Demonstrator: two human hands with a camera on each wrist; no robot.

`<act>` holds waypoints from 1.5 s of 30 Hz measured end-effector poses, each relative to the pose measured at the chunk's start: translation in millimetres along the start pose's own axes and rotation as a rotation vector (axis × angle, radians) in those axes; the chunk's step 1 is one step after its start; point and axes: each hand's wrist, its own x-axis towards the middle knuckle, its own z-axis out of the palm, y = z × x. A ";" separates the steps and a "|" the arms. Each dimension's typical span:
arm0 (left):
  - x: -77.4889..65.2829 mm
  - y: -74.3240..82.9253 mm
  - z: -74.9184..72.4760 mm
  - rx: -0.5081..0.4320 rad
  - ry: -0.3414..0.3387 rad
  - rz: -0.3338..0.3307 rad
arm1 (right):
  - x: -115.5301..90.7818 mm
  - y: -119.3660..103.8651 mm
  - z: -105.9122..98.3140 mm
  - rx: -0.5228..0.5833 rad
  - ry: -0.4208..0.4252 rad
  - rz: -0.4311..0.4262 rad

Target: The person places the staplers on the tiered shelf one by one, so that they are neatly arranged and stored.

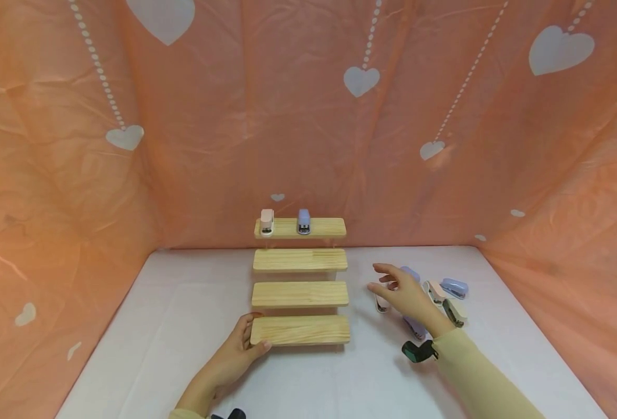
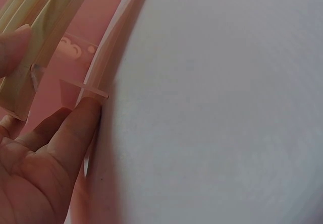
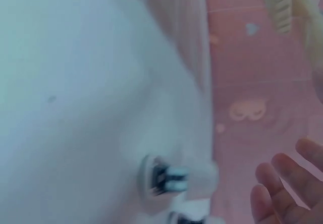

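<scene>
A wooden tiered rack [image 1: 300, 330] with pale boards stands in the middle of the table. My left hand [image 1: 235, 355] grips the left end of its lowest board, thumb at the front edge; the left wrist view shows fingers [image 2: 83, 120] beside a clear support under the boards. On the top board sit a pink mini stapler [image 1: 267, 223] and a lilac mini stapler [image 1: 303, 222]. My right hand [image 1: 407, 297] hovers right of the rack, fingers spread and holding nothing, over a white-and-pink stapler [image 1: 382, 304] and partly hidden others. That pink stapler stands below the fingers in the right wrist view.
Around the right forearm lie several more staplers: a pink one [image 1: 435, 292], a blue-lilac one [image 1: 455, 287], a pale green one [image 1: 455, 312] and a purple one [image 1: 416, 328]. Orange curtain cloth [image 1: 308, 145] with hearts surrounds the white table [image 1: 182, 302].
</scene>
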 end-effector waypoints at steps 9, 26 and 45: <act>-1.3 -1.8 -0.2 -0.001 -0.022 0.013 | -9.5 25.1 7.8 0.016 -0.017 0.033; 0.1 -3.4 1.2 0.000 0.005 0.021 | -9.2 35.7 13.2 -0.052 -0.077 0.088; 1.7 -1.2 1.2 0.005 0.016 0.006 | -4.5 35.6 14.5 -0.100 -0.100 0.099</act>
